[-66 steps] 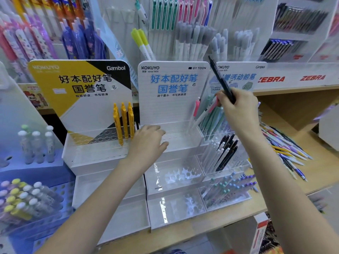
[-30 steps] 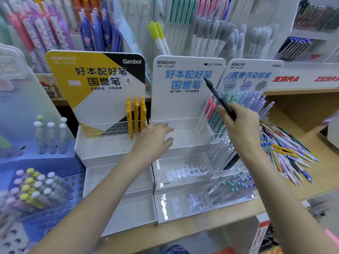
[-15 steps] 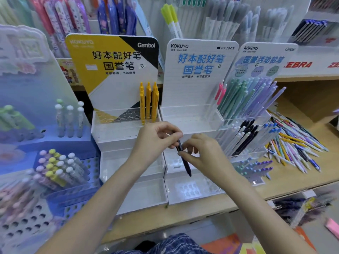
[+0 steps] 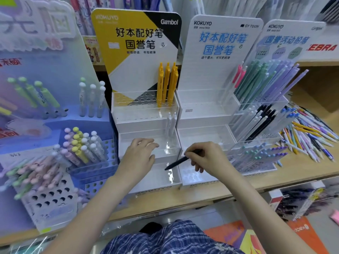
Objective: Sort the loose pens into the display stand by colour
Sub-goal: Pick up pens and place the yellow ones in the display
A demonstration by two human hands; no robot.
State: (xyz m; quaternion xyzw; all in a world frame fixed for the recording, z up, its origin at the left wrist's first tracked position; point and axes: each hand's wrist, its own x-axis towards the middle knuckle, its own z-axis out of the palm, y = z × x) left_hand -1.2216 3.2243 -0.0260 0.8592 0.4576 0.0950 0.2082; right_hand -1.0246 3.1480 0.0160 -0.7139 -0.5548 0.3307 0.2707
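Right hand (image 4: 209,158) pinched the black pen (image 4: 180,160), its long axis slanting down-left, tip over the yellow stand (image 4: 146,182)'s lowest tray, just beside the left hand (image 4: 140,155), which rested spread there.

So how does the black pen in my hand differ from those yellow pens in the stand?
The black pen is dark and single; the yellow pens are bright and several together. The black pen lies slanted, tip down-left, pinched in the right hand; the yellow pens stand upright, untouched. It hangs over the bottom tier of the yellow stand; they sit in its top tier. Both look like slim click pens.
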